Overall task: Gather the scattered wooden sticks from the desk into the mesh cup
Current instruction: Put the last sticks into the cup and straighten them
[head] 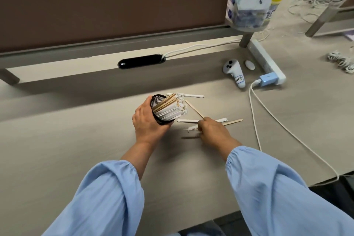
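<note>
My left hand (148, 120) grips a black mesh cup (157, 100), tilted so its mouth faces right. A thick bundle of sticks (170, 107), bare wood and paper-wrapped, pokes out of it. My right hand (212, 131) rests on the desk just right of the cup, fingers pinched on a bare wooden stick (194, 108) that slants up toward the cup. More sticks lie loose around that hand: a wrapped one (187, 120), a bare one (232, 121) and a thin one (191, 129). A wrapped stick (193, 95) lies behind the cup.
A white game controller (234, 72) and a white pebble-shaped object (250, 64) lie at the back right beside a power strip (266, 61) with a blue charger (268, 80). Its white cable (254, 117) runs down the desk's right side. A brown partition (115, 5) closes the back.
</note>
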